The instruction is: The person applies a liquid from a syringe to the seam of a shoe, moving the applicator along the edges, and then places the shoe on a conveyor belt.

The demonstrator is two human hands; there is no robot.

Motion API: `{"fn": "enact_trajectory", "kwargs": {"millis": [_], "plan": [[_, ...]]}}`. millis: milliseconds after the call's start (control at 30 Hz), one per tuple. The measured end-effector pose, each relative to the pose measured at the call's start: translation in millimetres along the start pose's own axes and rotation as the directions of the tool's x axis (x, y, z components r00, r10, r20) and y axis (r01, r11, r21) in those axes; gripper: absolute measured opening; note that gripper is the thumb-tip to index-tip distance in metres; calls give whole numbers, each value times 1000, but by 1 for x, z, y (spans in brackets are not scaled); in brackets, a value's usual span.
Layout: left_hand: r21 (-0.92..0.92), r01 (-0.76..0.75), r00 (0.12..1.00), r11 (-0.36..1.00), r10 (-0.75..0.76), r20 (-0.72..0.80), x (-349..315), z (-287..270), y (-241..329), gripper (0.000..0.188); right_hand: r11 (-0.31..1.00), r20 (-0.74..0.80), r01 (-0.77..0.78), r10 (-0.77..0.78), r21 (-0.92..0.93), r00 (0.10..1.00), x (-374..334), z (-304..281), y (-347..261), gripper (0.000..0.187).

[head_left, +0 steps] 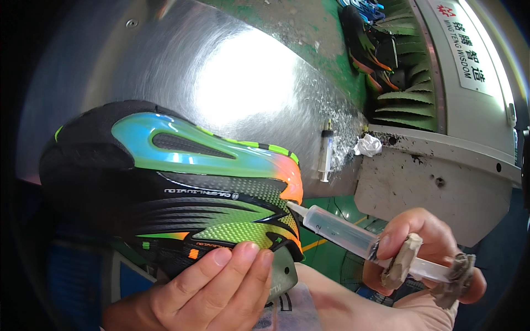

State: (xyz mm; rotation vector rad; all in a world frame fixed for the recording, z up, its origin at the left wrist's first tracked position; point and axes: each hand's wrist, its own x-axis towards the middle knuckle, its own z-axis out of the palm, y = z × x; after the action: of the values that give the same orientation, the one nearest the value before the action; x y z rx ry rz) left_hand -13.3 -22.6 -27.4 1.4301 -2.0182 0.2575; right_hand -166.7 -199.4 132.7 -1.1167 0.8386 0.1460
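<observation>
A black sports shoe [221,207] with green, orange and blue parts lies on its side in front of me, its toe to the left. My left hand [221,289] grips it at the heel opening, where a grey-green shoe last [285,271] sticks out. In my right hand [425,248] is a clear plastic syringe [342,231], its flange and plunger end wrapped in dirty tape. Its pale tip meets or nearly meets the shoe's side, close to the orange heel edge of the sole. My right fingers close around the taped flange and plunger.
On the shiny metal table [165,60] lies a second syringe [326,151] with a dark collar, beside a crumpled white tissue [368,145]. Dried white residue covers the table's right edge. Beyond, a green conveyor [309,27] with bristly flaps carries other shoes [370,49] past a grey machine housing [469,110].
</observation>
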Motion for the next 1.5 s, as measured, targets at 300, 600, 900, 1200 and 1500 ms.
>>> {"fn": "enact_trajectory", "kwargs": {"millis": [300, 600, 900, 1200, 1500], "plan": [[-93, 297, 945, 950, -279, 173, 25, -19, 12, 15, 942, 181, 234, -280, 239, 943, 17, -79, 63, 103], [-90, 419, 866, 903, -368, 340, 71, -30, -15, 23, 830, 279, 260, -434, 494, 856, 46, -121, 100, 107], [53, 213, 912, 976, -218, 347, 123, -16, -73, 51, 734, 137, 33, -170, 678, 976, 40, -109, 100, 107], [220, 611, 634, 760, -637, 439, 185, 0, -52, 63, 572, -23, 330, -477, 751, 879, 52, -103, 132, 114], [92, 748, 603, 658, -731, 319, 189, 9, -54, 51, 629, 195, 265, -564, 730, 802, 60, -117, 144, 120]]}}
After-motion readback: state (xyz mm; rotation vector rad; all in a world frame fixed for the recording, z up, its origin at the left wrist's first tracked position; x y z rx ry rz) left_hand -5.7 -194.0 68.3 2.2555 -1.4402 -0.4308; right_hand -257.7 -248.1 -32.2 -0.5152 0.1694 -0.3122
